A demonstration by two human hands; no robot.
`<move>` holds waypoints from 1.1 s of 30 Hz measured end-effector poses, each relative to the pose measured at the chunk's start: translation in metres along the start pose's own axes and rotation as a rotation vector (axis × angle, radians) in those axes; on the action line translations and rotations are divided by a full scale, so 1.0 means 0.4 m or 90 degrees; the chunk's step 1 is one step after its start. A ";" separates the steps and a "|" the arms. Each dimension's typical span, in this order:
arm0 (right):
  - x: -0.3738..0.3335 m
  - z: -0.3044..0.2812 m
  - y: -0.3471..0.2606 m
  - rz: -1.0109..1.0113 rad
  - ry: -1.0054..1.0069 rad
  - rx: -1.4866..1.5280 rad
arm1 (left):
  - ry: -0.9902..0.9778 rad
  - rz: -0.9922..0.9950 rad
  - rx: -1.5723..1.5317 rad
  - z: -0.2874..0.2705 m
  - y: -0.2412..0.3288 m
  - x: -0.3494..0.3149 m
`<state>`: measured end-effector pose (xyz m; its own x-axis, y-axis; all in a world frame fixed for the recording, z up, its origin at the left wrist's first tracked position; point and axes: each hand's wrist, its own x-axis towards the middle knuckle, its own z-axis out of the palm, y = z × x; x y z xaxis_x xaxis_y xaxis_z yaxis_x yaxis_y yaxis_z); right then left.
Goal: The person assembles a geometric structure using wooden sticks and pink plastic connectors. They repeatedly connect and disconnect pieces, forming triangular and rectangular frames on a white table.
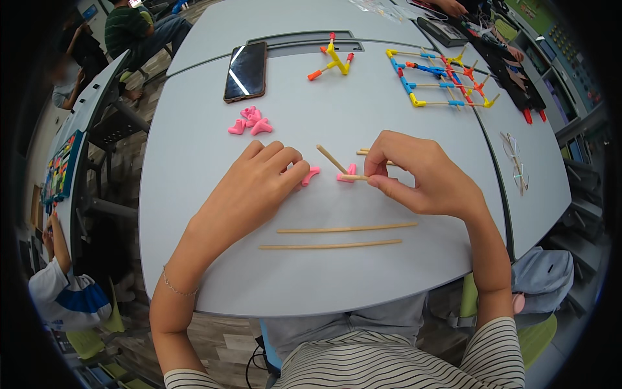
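While the right hand (421,178) pinches a short stick (353,177) stuck in a pink connector (346,174) just above the two long sticks (346,228), it could snap. The left hand (262,181), fingers curled together, covers another pink piece (311,175) that might skid away.

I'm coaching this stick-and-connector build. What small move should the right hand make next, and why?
Probably push the short stick further into the pink connector: the right hand pinches it at the connector's mouth, while the left hand rests by another pink piece.
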<state>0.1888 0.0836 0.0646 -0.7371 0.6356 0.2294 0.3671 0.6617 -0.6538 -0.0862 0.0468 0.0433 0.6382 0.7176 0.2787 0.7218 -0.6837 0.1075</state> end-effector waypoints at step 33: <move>-0.001 0.089 -0.006 0.065 0.052 0.147 | 0.092 -0.005 -0.429 0.003 -0.003 0.011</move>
<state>0.1682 0.0677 0.0404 -0.6508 0.7311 0.2048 0.2919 0.4900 -0.8214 -0.0840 0.0510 0.0432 0.5581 0.7295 0.3953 0.3725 -0.6460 0.6662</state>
